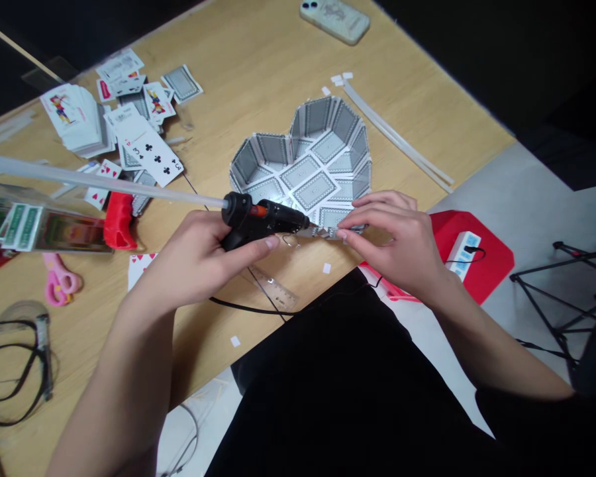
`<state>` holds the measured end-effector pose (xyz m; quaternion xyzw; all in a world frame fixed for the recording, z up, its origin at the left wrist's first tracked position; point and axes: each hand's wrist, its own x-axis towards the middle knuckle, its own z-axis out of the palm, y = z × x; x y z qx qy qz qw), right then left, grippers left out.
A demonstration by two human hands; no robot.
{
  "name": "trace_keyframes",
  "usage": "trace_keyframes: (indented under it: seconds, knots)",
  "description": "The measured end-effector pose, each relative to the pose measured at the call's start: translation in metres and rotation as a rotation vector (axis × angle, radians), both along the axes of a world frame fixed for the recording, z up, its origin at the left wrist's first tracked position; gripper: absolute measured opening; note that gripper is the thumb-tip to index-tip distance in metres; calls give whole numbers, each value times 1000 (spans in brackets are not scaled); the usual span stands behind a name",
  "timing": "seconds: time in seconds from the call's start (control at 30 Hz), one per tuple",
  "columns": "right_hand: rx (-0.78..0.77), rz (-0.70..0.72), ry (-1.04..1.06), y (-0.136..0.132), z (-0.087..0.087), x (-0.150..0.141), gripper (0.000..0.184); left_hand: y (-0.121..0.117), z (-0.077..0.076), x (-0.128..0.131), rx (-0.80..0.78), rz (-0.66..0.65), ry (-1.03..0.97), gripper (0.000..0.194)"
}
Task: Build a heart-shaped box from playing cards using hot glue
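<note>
My left hand is wrapped round a black hot glue gun. A long translucent glue stick sticks out of its back end. The nozzle points right, at the near edge of a heart-shaped box made of grey-backed playing cards. Its walls stand up along the far side and the right. With thumb and fingers my right hand pinches the box's near right edge, close to the nozzle tip. Whether the nozzle touches the card there is too small to tell.
Loose playing cards lie in piles at the left, near a red tool and pink scissors. Spare glue sticks and a phone lie beyond the box. The gun's black cord crosses the table's near edge by a clear ruler.
</note>
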<state>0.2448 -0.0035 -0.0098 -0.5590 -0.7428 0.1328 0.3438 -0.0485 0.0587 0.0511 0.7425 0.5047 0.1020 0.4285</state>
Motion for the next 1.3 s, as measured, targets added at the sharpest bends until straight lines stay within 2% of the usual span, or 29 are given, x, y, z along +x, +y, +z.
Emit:
trace_keyframes:
  seconds: [0.3,1.3]
  knots:
    - [-5,3,10,0,2,-1,8,3,1,-4,28,-31,-3,43]
    - [5,4,12,-1,1,-1,8,6,-1,-13,61,-28,30,45]
